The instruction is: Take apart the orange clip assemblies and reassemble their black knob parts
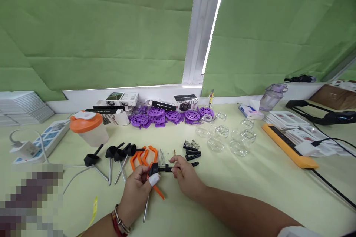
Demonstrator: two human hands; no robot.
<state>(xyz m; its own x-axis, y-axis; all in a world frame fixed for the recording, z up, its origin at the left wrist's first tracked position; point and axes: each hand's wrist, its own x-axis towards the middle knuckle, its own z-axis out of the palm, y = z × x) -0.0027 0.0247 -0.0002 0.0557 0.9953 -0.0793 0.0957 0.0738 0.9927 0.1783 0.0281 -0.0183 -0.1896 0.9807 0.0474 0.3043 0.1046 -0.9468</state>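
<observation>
My left hand (133, 192), a white wrap on its thumb, is closed around a black plastic head (153, 169). A metal rod (146, 209) points down from it, and an orange curved lever (159, 192) shows beneath my fingers. From the head a black stem (164, 169) runs sideways to my right hand (187, 178), whose thumb and fingers pinch its far end. The fingertips partly hide that end. Just behind lie several thin metal pins (161, 156) and tiny brass-coloured bits (174, 152). Black tubes (192, 154) and springs (191, 143) lie beyond my right hand.
Several black heads with rods (111, 152) and orange levers (144, 157) lie left. Purple plastic parts (157, 116) and cup-holder boxes (122, 98) line the back. Clear glass-like cups (222, 131), an orange-lidded container (93, 133), and power strips (289, 146) flank the work area.
</observation>
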